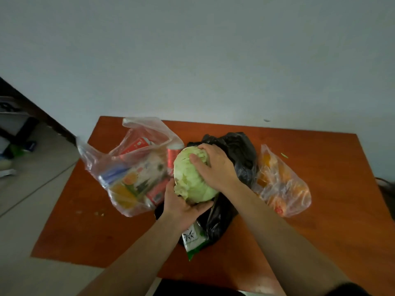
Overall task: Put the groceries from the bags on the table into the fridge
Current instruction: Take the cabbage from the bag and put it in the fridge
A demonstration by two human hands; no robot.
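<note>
A pale green cabbage [191,178] is held between both hands above the black plastic bag [239,154] in the middle of the orange-brown table [320,242]. My left hand [181,208] cups it from below, fingers curled round its underside. My right hand [213,167] grips its top and right side. A clear bag [128,167] on the left holds red cans and colourful cartons. Another clear bag [282,186] on the right holds orange items. A white and green packet [193,238] sticks out of the black bag's near end.
The table stands against a plain light wall [192,60]. To the left is tiled floor [32,189] with a dark wooden edge and clutter in the far left corner. The fridge is not in view.
</note>
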